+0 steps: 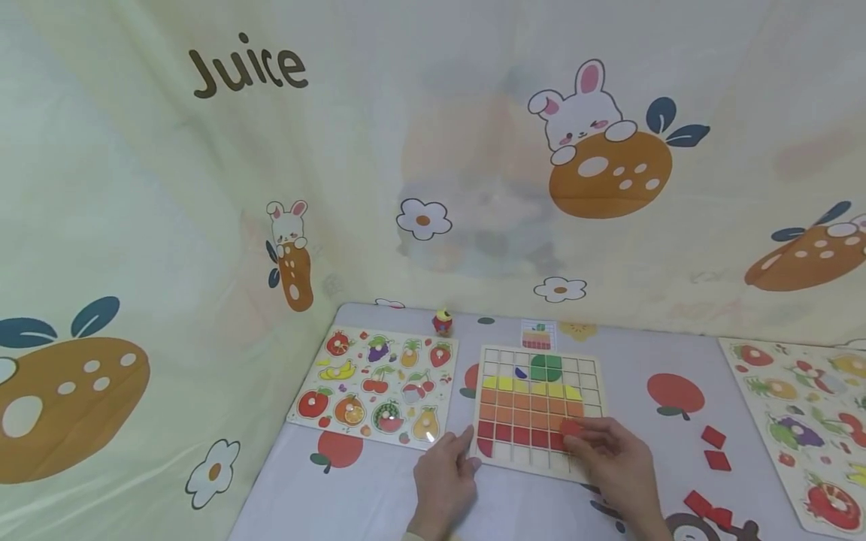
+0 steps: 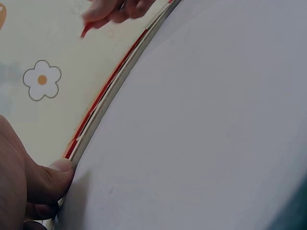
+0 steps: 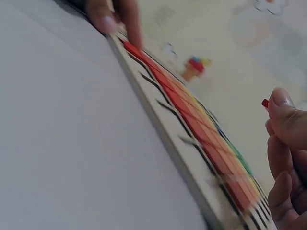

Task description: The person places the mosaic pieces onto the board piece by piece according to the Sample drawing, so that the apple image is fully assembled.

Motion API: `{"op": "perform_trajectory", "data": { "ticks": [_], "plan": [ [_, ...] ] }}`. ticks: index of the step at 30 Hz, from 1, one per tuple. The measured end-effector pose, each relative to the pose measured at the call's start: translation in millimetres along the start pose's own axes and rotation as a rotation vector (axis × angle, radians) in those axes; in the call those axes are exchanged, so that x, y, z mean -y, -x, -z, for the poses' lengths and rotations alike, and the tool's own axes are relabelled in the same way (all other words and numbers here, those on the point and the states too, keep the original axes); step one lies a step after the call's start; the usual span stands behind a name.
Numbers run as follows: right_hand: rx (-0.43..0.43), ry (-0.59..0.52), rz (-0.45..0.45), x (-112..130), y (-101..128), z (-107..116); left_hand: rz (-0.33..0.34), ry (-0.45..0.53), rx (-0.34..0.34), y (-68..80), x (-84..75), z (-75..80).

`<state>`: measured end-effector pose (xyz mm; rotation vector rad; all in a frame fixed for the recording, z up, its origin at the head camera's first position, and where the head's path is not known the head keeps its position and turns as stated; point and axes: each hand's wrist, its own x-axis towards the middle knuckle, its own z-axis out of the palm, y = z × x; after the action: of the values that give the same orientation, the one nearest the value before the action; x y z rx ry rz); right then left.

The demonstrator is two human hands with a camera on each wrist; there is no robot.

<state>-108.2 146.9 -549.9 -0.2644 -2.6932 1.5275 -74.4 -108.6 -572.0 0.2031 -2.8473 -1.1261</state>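
A wooden grid board [image 1: 501, 451] lies on the table, filled with rows of red, orange and yellow tiles plus green and blue pieces towards the back. My left hand [image 1: 443, 481] holds its front left corner, index finger along the left side and thumb at the front edge [image 2: 81, 143]. Between thumb and fingers, my right hand [image 1: 622, 466] pinches a small red tile [image 3: 265, 103]. In the head view that hand is over the board's right side, at the end of the red row. The left wrist view shows the red tile [image 2: 85, 31] raised above the board.
Several loose red tiles [image 1: 717, 460] lie to the right. A fruit puzzle board [image 1: 298, 421] is on the left, another [image 1: 758, 421] on the far right. Behind the grid board are a pattern card [image 1: 538, 334] and a small figure [image 1: 443, 323]. Printed curtains [image 1: 473, 150] enclose the table.
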Motion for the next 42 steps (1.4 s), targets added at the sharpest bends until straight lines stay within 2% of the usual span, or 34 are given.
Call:
{"op": "perform_trajectory", "data": {
  "ticks": [4,8,13,17,22,27,37,42],
  "plan": [
    [0.077,-0.057,0.069,11,5,-18,0.008,0.014,0.009,0.7,-2.2,3.0],
    [0.126,-0.058,0.083,19,10,-34,0.005,0.020,0.017,0.4,-2.8,4.2],
    [0.127,0.024,0.153,28,11,-45,0.001,0.021,0.019,-0.6,-1.6,3.2],
    [0.145,0.140,0.203,33,12,-50,-0.007,0.024,0.016,-1.0,-0.5,2.3],
    [0.152,0.279,0.215,33,13,-58,-0.012,0.004,0.016,-0.6,-0.5,2.3],
    [0.152,0.341,0.207,35,14,-64,-0.012,-0.012,0.013,-1.1,-0.4,1.4],
    [0.156,0.322,0.196,34,15,-63,-0.029,-0.017,-0.002,-1.2,0.3,-0.2],
    [0.162,0.323,0.229,33,16,-63,-0.025,-0.015,-0.009,-0.4,0.7,-0.3]
  ]
}}
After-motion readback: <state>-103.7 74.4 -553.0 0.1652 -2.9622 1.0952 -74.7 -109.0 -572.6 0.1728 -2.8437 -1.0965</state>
